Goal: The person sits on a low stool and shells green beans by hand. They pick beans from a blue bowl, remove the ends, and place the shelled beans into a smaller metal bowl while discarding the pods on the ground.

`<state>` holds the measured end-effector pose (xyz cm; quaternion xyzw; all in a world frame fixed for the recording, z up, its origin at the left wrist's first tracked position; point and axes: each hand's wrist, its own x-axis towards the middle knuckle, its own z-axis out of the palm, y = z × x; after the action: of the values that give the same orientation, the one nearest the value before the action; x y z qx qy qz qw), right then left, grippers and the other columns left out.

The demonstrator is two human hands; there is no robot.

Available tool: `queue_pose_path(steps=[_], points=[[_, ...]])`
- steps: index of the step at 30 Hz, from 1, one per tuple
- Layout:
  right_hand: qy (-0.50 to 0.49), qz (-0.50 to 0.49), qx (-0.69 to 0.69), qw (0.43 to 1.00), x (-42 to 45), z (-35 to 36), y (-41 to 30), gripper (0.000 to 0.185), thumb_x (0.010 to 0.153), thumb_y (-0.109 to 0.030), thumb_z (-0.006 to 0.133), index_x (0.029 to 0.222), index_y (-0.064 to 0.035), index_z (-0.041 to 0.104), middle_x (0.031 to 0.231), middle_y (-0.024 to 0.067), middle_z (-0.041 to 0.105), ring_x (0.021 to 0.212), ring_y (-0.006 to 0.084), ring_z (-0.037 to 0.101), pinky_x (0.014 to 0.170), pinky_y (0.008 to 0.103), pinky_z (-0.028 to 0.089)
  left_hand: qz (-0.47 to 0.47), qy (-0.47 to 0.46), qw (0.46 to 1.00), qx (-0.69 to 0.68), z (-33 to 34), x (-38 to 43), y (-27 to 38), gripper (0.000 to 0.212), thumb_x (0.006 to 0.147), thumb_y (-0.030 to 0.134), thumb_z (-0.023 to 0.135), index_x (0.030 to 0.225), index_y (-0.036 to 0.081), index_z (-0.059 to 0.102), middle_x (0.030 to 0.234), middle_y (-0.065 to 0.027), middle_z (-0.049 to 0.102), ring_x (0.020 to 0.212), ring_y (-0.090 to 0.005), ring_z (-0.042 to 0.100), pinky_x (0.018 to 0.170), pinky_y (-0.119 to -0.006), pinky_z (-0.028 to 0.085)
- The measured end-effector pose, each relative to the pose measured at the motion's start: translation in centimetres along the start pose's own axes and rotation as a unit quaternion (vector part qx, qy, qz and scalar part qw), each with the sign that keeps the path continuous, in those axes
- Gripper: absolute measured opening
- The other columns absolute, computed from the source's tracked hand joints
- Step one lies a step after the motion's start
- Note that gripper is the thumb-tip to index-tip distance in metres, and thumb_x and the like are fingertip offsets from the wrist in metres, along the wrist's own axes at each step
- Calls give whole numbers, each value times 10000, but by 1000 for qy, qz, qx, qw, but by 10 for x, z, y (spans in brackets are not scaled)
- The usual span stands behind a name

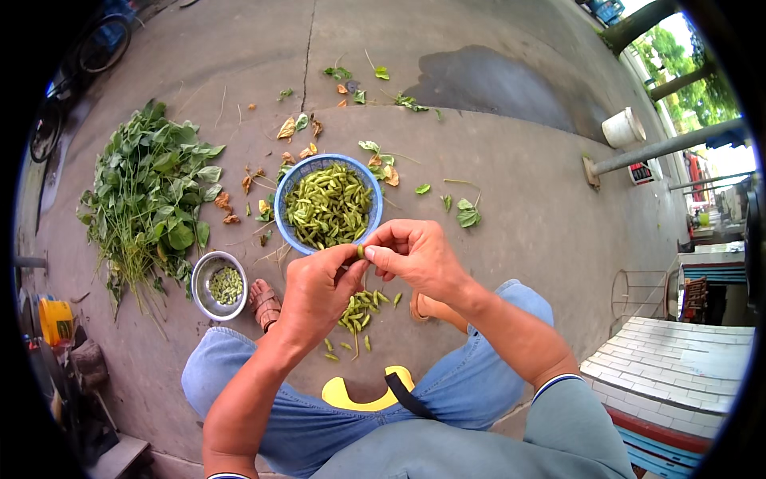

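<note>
Between the fingertips of my left hand (323,287) and my right hand (419,254) is one green soybean pod (360,251), pinched by both. The hands meet over the near rim of a blue plastic basket (377,206) filled with green pods (326,203). Below the hands, a small heap of loose pods (362,308) lies on the concrete between my feet. To the left, beside my sandalled foot, stands a steel bowl (197,281) with shelled green beans (226,285) in it.
A large pile of leafy bean stalks (155,185) lies at left. Fallen leaves (468,212) are scattered around the basket. A wet patch (479,81) and a white bucket (623,128) are farther off at right. A white-tiled block (664,365) stands at lower right, a yellow container (55,321) at left.
</note>
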<state>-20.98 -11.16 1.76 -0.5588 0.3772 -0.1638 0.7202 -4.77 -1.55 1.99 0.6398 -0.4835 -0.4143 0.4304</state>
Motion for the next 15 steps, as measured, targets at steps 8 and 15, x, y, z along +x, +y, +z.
queue_pose_path(steps=[8, 15], points=[[-3, 3, -15, 1000, 1, 0, 3, 165, 931, -129, 679, 1017, 11, 681, 853, 22, 700, 731, 48, 634, 642, 209, 539, 27, 3, 999, 44, 2, 1, -6, 86, 899, 78, 666, 907, -8, 657, 681, -143, 641, 585, -217, 654, 541, -327, 482], [-3, -5, -43, 999, 3, 1, 6, 134, 924, -108, 677, 984, 12, 674, 844, 10, 682, 721, 41, 615, 626, 207, 529, 59, 5, 994, 90, 2, 0, -11, 84, 889, 70, 656, 868, -4, 623, 708, -176, 619, 640, -336, 628, 575, -392, 481]])
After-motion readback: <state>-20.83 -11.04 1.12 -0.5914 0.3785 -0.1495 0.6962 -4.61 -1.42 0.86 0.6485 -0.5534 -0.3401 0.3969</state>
